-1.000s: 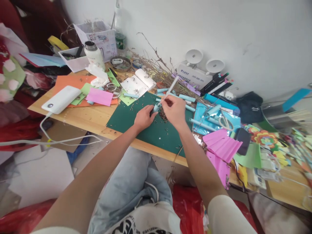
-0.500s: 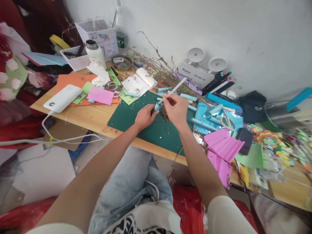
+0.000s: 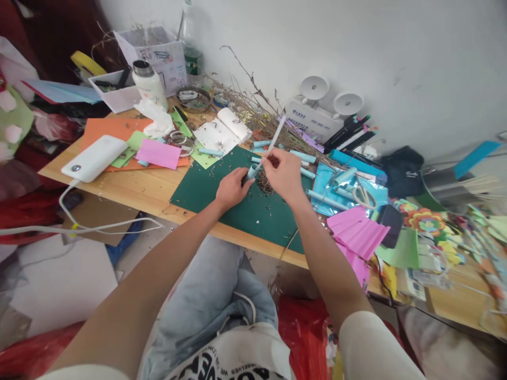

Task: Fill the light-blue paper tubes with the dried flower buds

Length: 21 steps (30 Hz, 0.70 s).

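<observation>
My left hand [image 3: 232, 189] is closed around a short light-blue tube [image 3: 252, 171], held tilted above the green cutting mat [image 3: 237, 228]. Pinched in my right hand [image 3: 283, 174] is a slim white stick [image 3: 278, 134], which slants up and away. Its lower end is at the tube's open mouth; my fingers partly hide how far in it goes. Between my hands, a small heap of brown plant bits [image 3: 264, 183] lies on the mat. More light-blue tubes [image 3: 325, 199] rest to the right, some on a blue plastic packet [image 3: 322, 177].
Dry twigs [image 3: 253, 103] lie along the wall beside a white router [image 3: 312, 121]. On the left are a white power bank [image 3: 95, 157] with a cable, a white bottle [image 3: 149, 84] and coloured paper. Pink folded paper [image 3: 358, 232] and scissors [image 3: 363, 196] lie right of the mat.
The white stick has tipped more upright at the tube's mouth, with my right hand turning slightly. My left hand keeps its hold on the tube. The whole view has shifted a little.
</observation>
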Motion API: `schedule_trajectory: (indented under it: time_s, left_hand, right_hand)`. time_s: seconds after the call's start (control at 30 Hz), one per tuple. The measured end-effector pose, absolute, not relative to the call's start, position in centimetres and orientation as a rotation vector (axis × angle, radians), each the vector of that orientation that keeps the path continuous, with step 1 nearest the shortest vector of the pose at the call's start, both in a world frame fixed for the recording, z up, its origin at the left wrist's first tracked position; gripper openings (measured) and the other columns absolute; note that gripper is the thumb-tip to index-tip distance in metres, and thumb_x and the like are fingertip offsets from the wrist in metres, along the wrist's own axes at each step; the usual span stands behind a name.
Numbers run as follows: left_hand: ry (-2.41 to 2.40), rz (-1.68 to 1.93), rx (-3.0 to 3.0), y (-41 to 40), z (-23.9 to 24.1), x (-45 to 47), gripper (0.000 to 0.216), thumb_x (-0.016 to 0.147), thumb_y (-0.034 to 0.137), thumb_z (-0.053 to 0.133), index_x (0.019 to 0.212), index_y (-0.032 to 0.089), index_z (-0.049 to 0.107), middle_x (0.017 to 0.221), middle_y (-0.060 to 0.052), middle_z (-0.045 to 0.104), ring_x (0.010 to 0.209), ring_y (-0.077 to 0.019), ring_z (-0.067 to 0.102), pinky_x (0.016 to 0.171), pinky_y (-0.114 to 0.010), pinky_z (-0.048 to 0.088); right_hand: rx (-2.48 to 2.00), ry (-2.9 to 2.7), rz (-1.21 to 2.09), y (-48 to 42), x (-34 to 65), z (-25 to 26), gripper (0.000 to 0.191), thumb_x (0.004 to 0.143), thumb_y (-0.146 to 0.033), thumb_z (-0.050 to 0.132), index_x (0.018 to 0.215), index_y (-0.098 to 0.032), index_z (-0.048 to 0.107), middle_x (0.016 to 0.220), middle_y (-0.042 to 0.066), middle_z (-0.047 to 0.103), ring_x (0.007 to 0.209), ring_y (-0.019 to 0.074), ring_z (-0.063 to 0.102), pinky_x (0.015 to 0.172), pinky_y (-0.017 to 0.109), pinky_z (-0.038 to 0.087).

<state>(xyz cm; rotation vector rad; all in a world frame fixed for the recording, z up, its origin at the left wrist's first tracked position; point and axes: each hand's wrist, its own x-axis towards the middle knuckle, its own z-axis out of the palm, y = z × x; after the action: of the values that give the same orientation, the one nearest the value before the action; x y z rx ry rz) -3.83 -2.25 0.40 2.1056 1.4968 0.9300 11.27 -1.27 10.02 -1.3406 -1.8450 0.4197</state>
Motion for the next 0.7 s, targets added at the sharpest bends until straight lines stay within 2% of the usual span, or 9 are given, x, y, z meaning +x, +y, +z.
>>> schedule_trajectory:
  time_s: [0.3, 0.7]
  left_hand:
    - [1.504, 0.925, 2.114, -2.14, 0.39, -3.82, 0.017, 0.093, 0.036, 0.054, 0.093, 0.02, 0.059, 0.093, -0.007, 0.064, 0.082, -0.0199, 0.058, 0.071, -0.031, 0.042]
    - [1.485, 0.932, 2.104, -2.13, 0.27, -3.86, 0.02, 0.094, 0.039, 0.053, 0.097, 0.02, 0.06, 0.096, -0.007, 0.064, 0.083, -0.02, 0.059, 0.073, -0.031, 0.044]
  right_hand:
    - [-1.352, -1.957, 0.269, -1.76, 10.97, 9.96, 0.011, 0.086, -0.021, 0.053, 0.082, -0.021, 0.064, 0.08, 0.005, 0.066, 0.075, 0.0213, 0.06, 0.076, 0.036, 0.046]
    - [-1.314, -1.807, 0.447, -1.57, 10.87, 9.5, 0.014, 0.086, -0.026, 0.055, 0.083, -0.02, 0.067, 0.075, 0.001, 0.068, 0.069, 0.0175, 0.062, 0.069, 0.032, 0.049]
